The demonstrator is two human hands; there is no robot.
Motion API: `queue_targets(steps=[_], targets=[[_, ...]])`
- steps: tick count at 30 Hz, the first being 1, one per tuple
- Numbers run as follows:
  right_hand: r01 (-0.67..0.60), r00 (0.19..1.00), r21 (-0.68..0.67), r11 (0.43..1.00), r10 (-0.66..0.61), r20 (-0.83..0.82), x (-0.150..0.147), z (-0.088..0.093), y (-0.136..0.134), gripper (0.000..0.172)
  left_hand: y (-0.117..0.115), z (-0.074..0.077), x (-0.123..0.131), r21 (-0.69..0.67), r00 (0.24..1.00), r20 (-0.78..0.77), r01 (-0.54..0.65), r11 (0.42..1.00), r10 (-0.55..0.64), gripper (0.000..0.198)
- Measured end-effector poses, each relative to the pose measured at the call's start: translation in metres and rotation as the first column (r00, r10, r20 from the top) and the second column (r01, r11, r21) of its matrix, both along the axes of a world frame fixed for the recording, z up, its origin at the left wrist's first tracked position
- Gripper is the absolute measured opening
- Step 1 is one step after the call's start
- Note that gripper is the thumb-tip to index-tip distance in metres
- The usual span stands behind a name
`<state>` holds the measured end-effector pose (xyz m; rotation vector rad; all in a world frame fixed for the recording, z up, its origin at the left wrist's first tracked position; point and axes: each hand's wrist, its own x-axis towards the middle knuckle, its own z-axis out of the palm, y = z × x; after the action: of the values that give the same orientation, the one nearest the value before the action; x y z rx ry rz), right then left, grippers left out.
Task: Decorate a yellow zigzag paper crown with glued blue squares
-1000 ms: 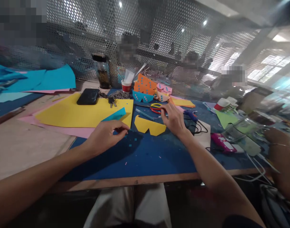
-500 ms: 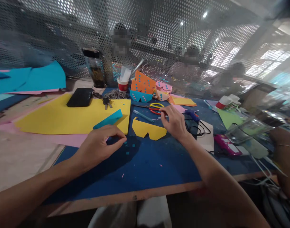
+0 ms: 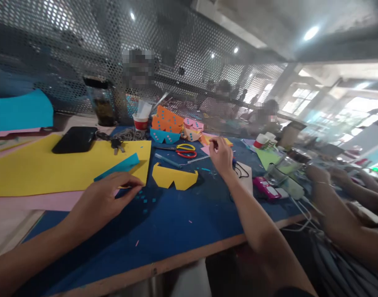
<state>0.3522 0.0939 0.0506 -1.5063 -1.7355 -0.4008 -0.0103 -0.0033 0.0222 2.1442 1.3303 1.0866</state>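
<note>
My left hand (image 3: pixel 106 192) rests low over the blue mat, thumb and forefinger pinched together. Whatever lies between those fingertips is too small to make out. Behind it a folded blue paper strip (image 3: pixel 119 166) lies on a yellow sheet (image 3: pixel 65 175). Small blue paper squares (image 3: pixel 145 201) are scattered beside the fingertips. Yellow paper glasses (image 3: pixel 174 177) stand between my hands. My right hand (image 3: pixel 222 156), raised over the mat with curled fingers, is beside a thin clear stick (image 3: pixel 198 159); its grip is hidden. Scissors (image 3: pixel 185 150) and a blue pen (image 3: pixel 167 160) lie left of it.
Finished paper glasses (image 3: pixel 165 135) stand at the back near a paper cup (image 3: pixel 141 121). A phone (image 3: pixel 75 139), keys (image 3: pixel 116 144) and a jar (image 3: pixel 101 103) are at left. At right lie a pink device (image 3: pixel 267 187) and cables, near another person's arm (image 3: pixel 334 206).
The view has turned right, so the table's things appear further left. My right hand has moved right, away from the scissors and yellow glasses. My left hand stays pinched near the blue squares.
</note>
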Motion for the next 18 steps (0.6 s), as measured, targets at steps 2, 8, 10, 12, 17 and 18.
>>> queue_targets(steps=[2,8,10,12,17,18], targets=[[0.098,0.995,0.011,0.995,-0.097,-0.030,0.019,0.005,0.006,0.024,0.003,-0.001,-0.001,0.013,0.999,0.014,-0.030,0.999,0.030,0.014],[0.318,0.944,-0.074,0.945,-0.323,-0.073,0.057,0.001,0.017,0.028,0.006,0.000,-0.003,0.004,0.996,-0.003,-0.086,0.996,0.086,0.025],[0.342,0.936,-0.129,0.931,-0.350,-0.043,0.060,-0.002,0.017,0.026,0.007,-0.002,-0.005,0.020,0.995,-0.047,-0.086,0.996,0.086,0.025],[0.370,0.927,-0.172,0.913,-0.376,-0.006,0.061,-0.002,0.016,0.026,0.011,-0.008,-0.009,0.032,0.992,-0.097,-0.082,0.996,0.084,0.025],[0.503,0.863,-0.237,0.832,-0.501,0.072,0.072,0.006,0.010,0.031,0.029,-0.034,-0.023,0.111,0.966,-0.194,-0.149,0.983,0.169,0.038],[0.528,0.847,-0.251,0.811,-0.524,0.090,0.075,0.007,0.009,0.031,0.033,-0.040,-0.025,0.120,0.965,-0.201,-0.146,0.982,0.168,0.037]])
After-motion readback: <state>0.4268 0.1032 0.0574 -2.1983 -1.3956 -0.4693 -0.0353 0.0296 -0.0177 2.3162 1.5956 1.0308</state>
